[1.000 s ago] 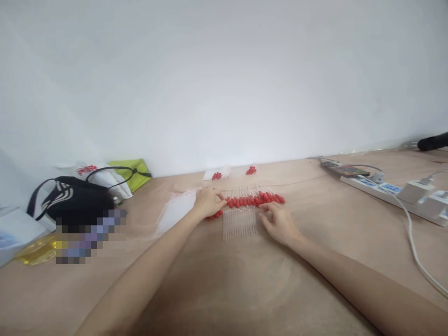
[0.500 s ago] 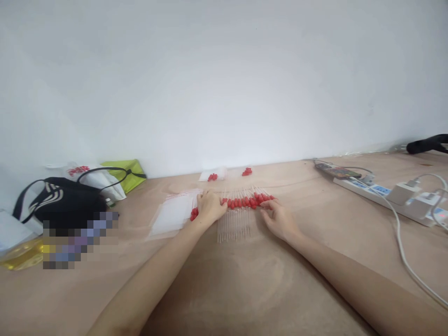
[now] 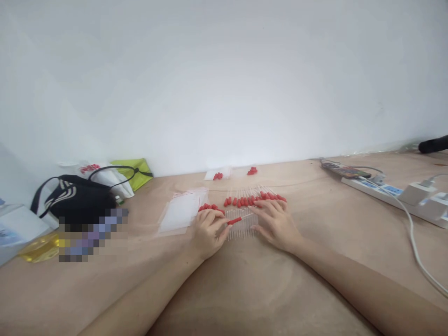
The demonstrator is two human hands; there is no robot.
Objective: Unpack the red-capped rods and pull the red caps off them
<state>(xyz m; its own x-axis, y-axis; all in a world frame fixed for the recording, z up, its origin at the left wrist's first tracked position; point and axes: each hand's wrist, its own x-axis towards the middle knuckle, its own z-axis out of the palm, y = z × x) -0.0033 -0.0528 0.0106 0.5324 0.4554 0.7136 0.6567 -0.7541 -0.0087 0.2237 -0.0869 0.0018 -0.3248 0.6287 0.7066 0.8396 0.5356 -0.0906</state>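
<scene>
Watching remotely: left hand (image 3: 210, 232) pinches dropper (image 3: 235, 221) by its red bulb, over clear tubes (image 3: 241, 232). Long axis runs rightward, slightly away, tip toward right hand (image 3: 254, 216). Left nearer bulb; right's fingers parted, contact I can't tell.

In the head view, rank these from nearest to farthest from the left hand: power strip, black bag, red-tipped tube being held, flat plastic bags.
1. Red-tipped tube: in the grip of the left hand.
2. Flat plastic bags: just to its left.
3. Black bag: farther left.
4. Power strip: far over on the right.
</scene>
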